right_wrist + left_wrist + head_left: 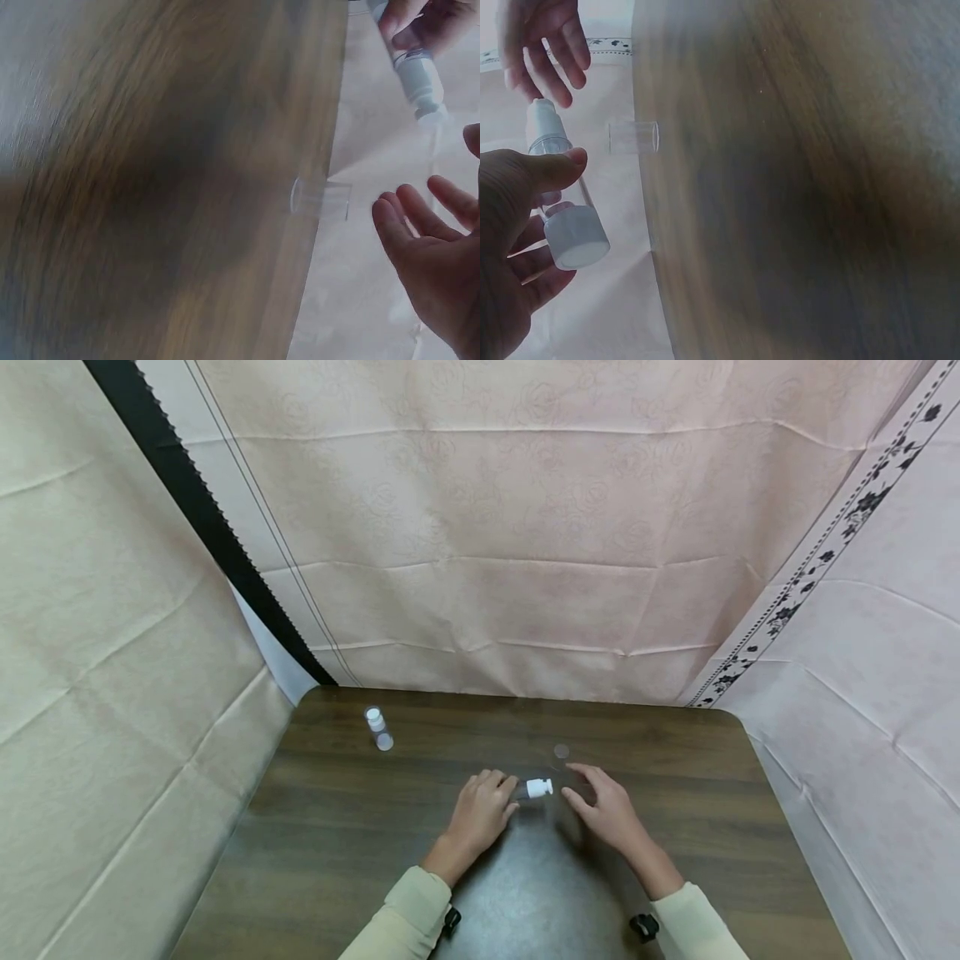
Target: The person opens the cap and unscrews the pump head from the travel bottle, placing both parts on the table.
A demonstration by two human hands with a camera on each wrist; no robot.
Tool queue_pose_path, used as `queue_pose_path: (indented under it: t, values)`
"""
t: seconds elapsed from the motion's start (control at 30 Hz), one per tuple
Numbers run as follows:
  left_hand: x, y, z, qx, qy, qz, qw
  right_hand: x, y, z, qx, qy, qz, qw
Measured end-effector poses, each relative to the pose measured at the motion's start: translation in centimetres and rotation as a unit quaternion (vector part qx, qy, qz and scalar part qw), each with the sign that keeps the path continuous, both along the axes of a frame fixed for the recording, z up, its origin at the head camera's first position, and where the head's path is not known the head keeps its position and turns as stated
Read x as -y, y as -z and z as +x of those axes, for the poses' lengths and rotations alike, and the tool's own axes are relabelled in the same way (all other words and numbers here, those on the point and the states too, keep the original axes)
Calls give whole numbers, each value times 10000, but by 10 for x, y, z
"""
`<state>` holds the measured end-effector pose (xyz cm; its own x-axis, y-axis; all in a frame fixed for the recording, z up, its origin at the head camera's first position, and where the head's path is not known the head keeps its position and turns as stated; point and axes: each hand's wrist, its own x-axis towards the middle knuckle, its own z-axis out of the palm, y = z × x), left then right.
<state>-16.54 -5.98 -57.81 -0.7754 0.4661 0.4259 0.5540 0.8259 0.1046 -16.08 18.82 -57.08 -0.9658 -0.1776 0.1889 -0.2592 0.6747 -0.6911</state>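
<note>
My left hand (480,812) grips a small clear pump bottle (577,237) with a white base and a white pump head (538,788). The bottle is tilted, its pump head pointing right toward my right hand (604,812). In the left wrist view the thumb lies across the clear body, with other fingers behind it. My right hand holds nothing; its fingers are spread and gently bent just beyond the nozzle, as the right wrist view also shows. A clear cylindrical cap (634,138) stands on the table, beyond both hands.
Another small bottle with a white top (378,729) is at the back left of the brown wooden table (337,827). Pale cloth curtains (487,527) hang behind the table and along both sides. The table's far edge lies just past the cap.
</note>
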Motion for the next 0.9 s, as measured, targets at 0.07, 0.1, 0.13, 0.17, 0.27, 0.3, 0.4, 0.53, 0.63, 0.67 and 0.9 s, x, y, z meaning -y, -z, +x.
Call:
queue_pose_path:
  t: [0.07, 0.1, 0.13, 0.17, 0.27, 0.3, 0.4, 0.53, 0.63, 0.67, 0.9]
  values:
    - [-2, 0, 0, -145, 72, -65, 9998, 2, -1, 0, 301, 53, -168, 9994]
    - [-3, 0, 0, -231, 111, -84, 9996, 3, -1, 1, 462, 65, -245, 9986]
    - [-3, 0, 0, -316, 138, -115, 9993, 4, -2, 1, 634, 65, -328, 9974]
    - [-4, -1, 0, -391, 164, -136, 9990, 5, -2, 1, 814, 78, -412, 9958]
    - [-7, 0, 0, -595, 231, -202, 9978, 6, -4, 1, 1322, 105, -677, 9889]
    - [-8, 0, 0, -628, 244, -216, 9975, 7, -4, 1, 1456, 61, -775, 9863]
    - [-10, 1, 1, -659, 277, -242, 9971, 8, -5, 0, 1765, -42, -1107, 9780]
    - [-13, 0, 2, -626, 277, -276, 9973, 11, -5, -2, 1853, -197, -1398, 9725]
    - [-14, -2, 3, -631, 291, -324, 9971, 12, -5, -3, 1795, -222, -1447, 9728]
    - [-15, -2, 3, -635, 297, -353, 9969, 12, -5, -3, 1775, -253, -1471, 9727]
    - [-19, 0, 5, -759, 284, -576, 9950, 14, -1, -3, 1763, -308, -1608, 9706]
